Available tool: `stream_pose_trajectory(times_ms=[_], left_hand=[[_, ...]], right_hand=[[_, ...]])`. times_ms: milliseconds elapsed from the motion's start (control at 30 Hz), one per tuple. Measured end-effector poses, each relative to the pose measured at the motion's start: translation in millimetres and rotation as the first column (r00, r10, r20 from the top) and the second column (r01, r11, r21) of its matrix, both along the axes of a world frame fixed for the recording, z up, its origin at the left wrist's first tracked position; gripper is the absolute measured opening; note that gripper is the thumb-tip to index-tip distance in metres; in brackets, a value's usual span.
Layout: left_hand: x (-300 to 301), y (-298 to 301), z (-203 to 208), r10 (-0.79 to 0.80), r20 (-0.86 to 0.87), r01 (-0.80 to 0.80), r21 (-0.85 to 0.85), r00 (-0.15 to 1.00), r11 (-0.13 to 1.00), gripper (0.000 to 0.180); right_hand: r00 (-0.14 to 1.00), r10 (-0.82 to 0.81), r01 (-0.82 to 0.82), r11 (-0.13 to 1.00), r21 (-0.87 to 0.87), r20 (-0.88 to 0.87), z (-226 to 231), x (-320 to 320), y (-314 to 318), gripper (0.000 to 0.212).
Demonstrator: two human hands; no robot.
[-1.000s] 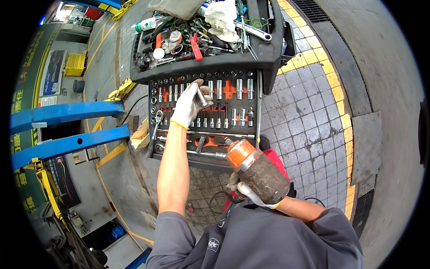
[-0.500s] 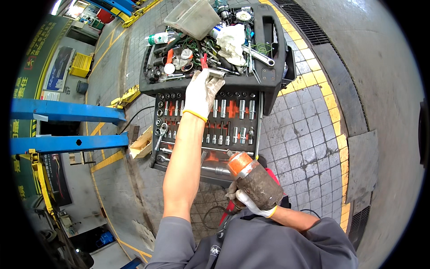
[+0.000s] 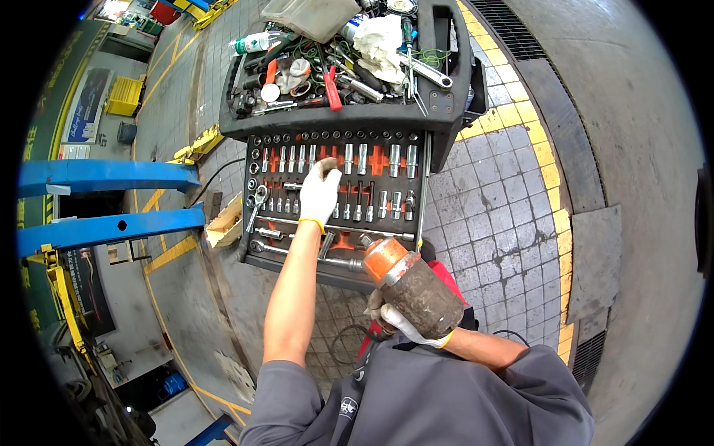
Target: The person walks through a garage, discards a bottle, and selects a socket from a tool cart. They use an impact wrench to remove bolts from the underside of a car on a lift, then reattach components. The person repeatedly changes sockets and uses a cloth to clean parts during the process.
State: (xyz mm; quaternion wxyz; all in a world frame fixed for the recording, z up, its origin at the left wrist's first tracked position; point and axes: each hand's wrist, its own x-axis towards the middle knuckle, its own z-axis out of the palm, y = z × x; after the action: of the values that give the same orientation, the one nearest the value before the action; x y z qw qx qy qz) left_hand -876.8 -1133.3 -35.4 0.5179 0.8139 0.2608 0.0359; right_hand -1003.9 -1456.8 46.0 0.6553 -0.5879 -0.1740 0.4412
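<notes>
My left hand, in a white glove with soiled fingertips, reaches over the open socket drawer. Its fingers are curled together in the row of long chrome sockets; whatever they pinch is hidden beneath them. My right hand, also gloved, grips an impact wrench with an orange nose and a grimy dark body. The wrench tilts toward the upper left, its drive end close to the drawer's near right corner. A ratchet and a long bar lie in the drawer.
Above the drawer, the cart's top tray is heaped with tools, including red-handled pliers, a white rag, an adjustable wrench and a plastic bin. Blue lift arms extend from the left. A cardboard box sits beside the drawer.
My left hand has come down from the tools on the top tray to the sockets in the drawer. The right hand keeps its grip on the impact wrench. The view has shifted slightly.
</notes>
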Motion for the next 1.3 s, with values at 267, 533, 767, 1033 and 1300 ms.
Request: stream_pose_trajectory(times_ms=[267, 533, 767, 1033, 1300], left_hand=[[-19, -37, 2, -0.162, -0.040, 0.166, 0.119, 0.986, 0.979, 0.034], [-100, -40, 57, 0.046, -0.019, -0.041, 0.186, 0.999, 0.982, 0.026], [-232, -4, 23, 0.530, -0.037, -0.527, 0.063, 0.847, 0.847, 0.026], [-273, -14, 14, 0.526, -0.021, -0.519, 0.133, 0.850, 0.844, 0.029], [-241, 19, 17, 0.425, 0.014, -0.393, 0.411, 0.905, 0.823, 0.029]], right_hand=[[1.000, 0.016, -0.015, 0.997, 0.081, -0.005, 2, 2, 3, 0.025], [0.975, -0.051, 0.113, 0.953, 0.282, -0.216, 25, 11, 5, 0.036], [0.941, -0.166, 0.255, 0.921, 0.294, -0.296, 32, 15, 9, 0.038], [0.958, -0.165, 0.235, 0.922, 0.307, -0.235, 14, 16, 12, 0.050], [0.960, -0.145, 0.211, 0.937, 0.279, -0.239, 20, 9, 15, 0.052]])
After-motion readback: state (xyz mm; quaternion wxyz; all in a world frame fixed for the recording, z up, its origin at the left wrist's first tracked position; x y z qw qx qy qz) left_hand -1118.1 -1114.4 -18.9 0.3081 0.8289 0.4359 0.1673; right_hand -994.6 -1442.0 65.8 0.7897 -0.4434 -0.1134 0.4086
